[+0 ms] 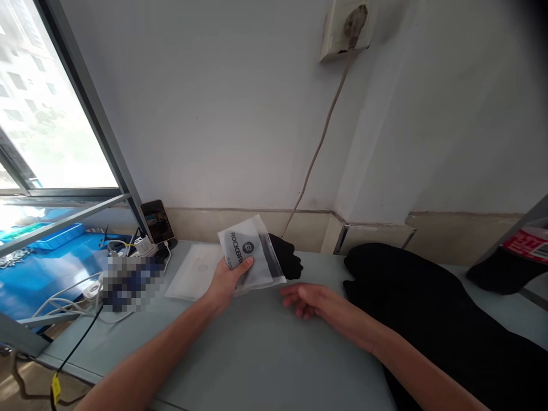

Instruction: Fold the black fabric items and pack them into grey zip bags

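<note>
Head view: gripping a printed plastic bag (pixel 254 251) in left hand (pixel 229 277), thumb pressed on the front, other fingers mostly hidden behind it. Can read "ROCKBR" beside a dark round logo, just above left thumb; cannot read further, covered by thumb. Held at a tilt, with a dark strip along the side toward right hand (pixel 306 298). Gripping nothing on that side: fingers loosely curled, just right of and below the bag's near right corner, apart from it. Cannot tell whether right fingertips touch the desk (pixel 265 354).

Just left of left fingers, see a translucent sleeve (pixel 192 271) lying flat, partly covered by hand and bag. Beyond right fingertips, just behind the bag, see a black bundle (pixel 293 261), part hidden; cannot tell what. Right of right fingers, see a big black cloth (pixel 428 319), partly behind right forearm. Well right of those fingers, see a bottle (pixel 528 245) with red label, cut by edge.

Well left of left fingers, see a phone (pixel 157 221) propped up, a white charger (pixel 144 245), white cables (pixel 64 305), plus a pixelated patch. Farther left, past a metal frame (pixel 85 212), see a blue tray (pixel 60 237) near a window (pixel 51 103). High above right fingers, see a wall socket (pixel 336 28), plugged in, with a cord (pixel 323 137) running down behind the bundle.
</note>
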`<action>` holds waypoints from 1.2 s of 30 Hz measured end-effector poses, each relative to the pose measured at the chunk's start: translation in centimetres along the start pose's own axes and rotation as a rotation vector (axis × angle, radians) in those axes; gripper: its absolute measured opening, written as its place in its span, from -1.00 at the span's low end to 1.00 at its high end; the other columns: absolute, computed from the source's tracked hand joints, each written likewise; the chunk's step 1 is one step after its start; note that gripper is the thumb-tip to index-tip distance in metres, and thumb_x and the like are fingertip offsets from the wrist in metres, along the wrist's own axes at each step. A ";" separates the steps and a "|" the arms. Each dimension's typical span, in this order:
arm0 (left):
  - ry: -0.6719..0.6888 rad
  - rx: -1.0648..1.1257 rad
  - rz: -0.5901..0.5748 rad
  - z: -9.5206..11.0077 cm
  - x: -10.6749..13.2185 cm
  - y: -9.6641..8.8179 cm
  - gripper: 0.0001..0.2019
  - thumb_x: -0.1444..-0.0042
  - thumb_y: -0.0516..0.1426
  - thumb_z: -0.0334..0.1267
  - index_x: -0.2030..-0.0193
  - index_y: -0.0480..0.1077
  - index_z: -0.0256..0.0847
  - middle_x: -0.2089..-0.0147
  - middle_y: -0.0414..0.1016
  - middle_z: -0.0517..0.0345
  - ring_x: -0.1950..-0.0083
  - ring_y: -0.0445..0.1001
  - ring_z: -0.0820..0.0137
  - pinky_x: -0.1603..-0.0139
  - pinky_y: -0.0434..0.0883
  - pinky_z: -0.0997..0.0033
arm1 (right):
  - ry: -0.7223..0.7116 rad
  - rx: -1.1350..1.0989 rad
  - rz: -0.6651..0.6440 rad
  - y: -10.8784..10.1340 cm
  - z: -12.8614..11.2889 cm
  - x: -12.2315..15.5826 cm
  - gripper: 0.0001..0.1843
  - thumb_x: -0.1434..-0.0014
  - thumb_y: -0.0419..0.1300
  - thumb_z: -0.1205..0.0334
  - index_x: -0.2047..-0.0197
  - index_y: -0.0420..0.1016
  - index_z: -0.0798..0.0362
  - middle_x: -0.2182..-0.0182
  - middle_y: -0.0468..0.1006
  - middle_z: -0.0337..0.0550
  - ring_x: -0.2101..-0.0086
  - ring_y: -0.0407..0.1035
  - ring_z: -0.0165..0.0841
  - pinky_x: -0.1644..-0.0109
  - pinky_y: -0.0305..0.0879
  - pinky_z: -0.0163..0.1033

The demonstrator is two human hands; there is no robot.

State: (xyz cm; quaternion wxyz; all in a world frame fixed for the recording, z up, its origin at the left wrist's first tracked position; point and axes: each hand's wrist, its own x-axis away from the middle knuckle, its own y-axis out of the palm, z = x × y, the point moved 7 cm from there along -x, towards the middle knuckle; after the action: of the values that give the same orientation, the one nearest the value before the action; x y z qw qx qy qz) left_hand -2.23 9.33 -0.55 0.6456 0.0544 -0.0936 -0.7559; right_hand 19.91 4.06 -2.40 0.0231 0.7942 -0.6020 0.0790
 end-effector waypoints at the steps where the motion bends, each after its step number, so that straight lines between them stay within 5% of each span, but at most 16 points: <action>1: 0.007 0.008 -0.030 0.0 0.2 0.4 -0.49 -0.02 0.44 0.05 -0.01 0.56 -0.23 -0.06 0.63 -0.11 -0.04 0.60 0.10 -0.06 0.52 0.17 | -0.021 0.014 -0.048 0.4 -0.1 0.1 -0.38 -0.13 0.32 -0.32 0.01 0.66 0.03 0.09 0.67 -0.01 0.21 0.48 -0.19 0.05 0.43 -0.09; 8: -0.021 -0.114 -0.316 -0.4 1.8 3.3 -0.49 -0.02 0.45 -0.03 -0.07 0.55 -0.21 -0.12 0.61 -0.12 -0.15 0.57 0.04 -0.18 0.49 0.06 | -0.169 -0.067 0.393 -1.6 -1.7 1.2 -0.47 -0.13 0.31 -0.33 0.15 0.63 -0.03 0.31 0.58 -0.19 0.23 0.41 -0.20 0.05 0.36 -0.10; 12: -0.031 -0.122 -0.372 -0.2 2.1 3.6 -0.49 -0.02 0.46 -0.07 -0.09 0.53 -0.19 -0.14 0.60 -0.08 -0.17 0.56 0.05 -0.20 0.49 0.06 | -0.195 -0.233 0.290 -0.6 -2.4 1.4 -0.47 -0.10 0.38 -0.27 0.05 0.61 -0.04 0.18 0.63 -0.14 0.15 0.46 -0.17 -0.02 0.40 -0.07; 16: -0.088 -0.162 -0.427 -0.7 2.2 3.6 -0.49 -0.02 0.46 -0.05 -0.08 0.54 -0.19 -0.12 0.61 -0.08 -0.17 0.56 0.05 -0.19 0.49 0.09 | -0.157 -0.175 0.231 -0.6 -2.5 1.4 -0.48 -0.04 0.46 -0.20 0.06 0.61 -0.05 0.14 0.67 -0.12 0.08 0.49 -0.09 -0.08 0.40 -0.01; 23: -0.187 0.070 -0.131 -1.8 1.5 2.0 -0.50 -0.18 0.29 0.19 -0.01 0.52 -0.21 -0.06 0.64 -0.08 -0.09 0.60 0.11 0.00 0.55 0.23 | -0.150 -0.312 0.243 -1.3 -2.3 1.3 -0.45 -0.01 0.49 -0.19 0.02 0.66 -0.07 0.00 0.68 -0.12 -0.09 0.45 -0.04 -0.26 0.30 0.01; 29: -0.177 0.054 -0.226 -1.5 2.5 3.6 -0.54 -0.15 0.34 0.12 0.01 0.53 -0.21 0.04 0.67 -0.05 0.01 0.64 0.17 0.02 0.56 0.26 | -0.047 -0.471 0.078 1.7 -2.7 2.2 -0.40 0.02 0.54 -0.12 -0.06 0.65 -0.08 -0.04 0.68 -0.09 -0.14 0.46 -0.02 -0.22 0.41 0.03; 33: -0.150 0.028 -0.119 -1.3 2.5 3.2 -0.51 -0.11 0.34 0.17 0.09 0.53 -0.26 0.12 0.68 -0.05 0.10 0.65 0.20 0.09 0.57 0.30 | -0.020 -0.457 -0.109 3.8 -3.1 2.7 -0.44 -0.07 0.52 0.01 -0.12 0.61 -0.04 -0.05 0.68 -0.04 -0.15 0.47 -0.04 -0.22 0.42 0.05; 36: -0.208 0.055 -0.093 -1.9 2.4 3.1 -0.45 -0.11 0.31 0.24 0.05 0.52 -0.24 0.12 0.68 -0.05 0.08 0.65 0.17 0.07 0.58 0.25 | -0.028 -0.456 -0.059 3.8 -2.5 2.5 -0.47 -0.09 0.50 -0.01 -0.10 0.61 -0.04 -0.02 0.70 -0.06 -0.11 0.50 -0.05 -0.21 0.43 0.05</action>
State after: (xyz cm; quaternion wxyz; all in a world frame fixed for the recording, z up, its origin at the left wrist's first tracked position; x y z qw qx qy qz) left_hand 0.73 6.36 -1.62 0.5948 -0.0026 -0.1782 -0.7839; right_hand 16.67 0.96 0.24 0.1960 0.7868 -0.5810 -0.0707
